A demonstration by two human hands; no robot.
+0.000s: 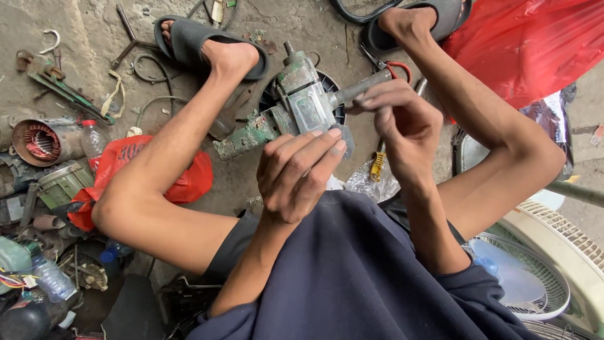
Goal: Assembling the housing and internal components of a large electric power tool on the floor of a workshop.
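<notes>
A worn grey-green metal motor housing with a long handle hangs in front of me, above a black round part on the ground. My left hand grips its lower side, fingertips on a small grey plate. My right hand pinches at the right end of the housing, fingers closed on it near the handle stub. Both my feet in grey sandals rest on the concrete beyond it.
A red plastic bag lies at left, another red sheet at top right. Motor stators, bottles and scrap crowd the left edge. Red-handled pliers and a yellow tool lie below the housing. White fan grilles stand at right.
</notes>
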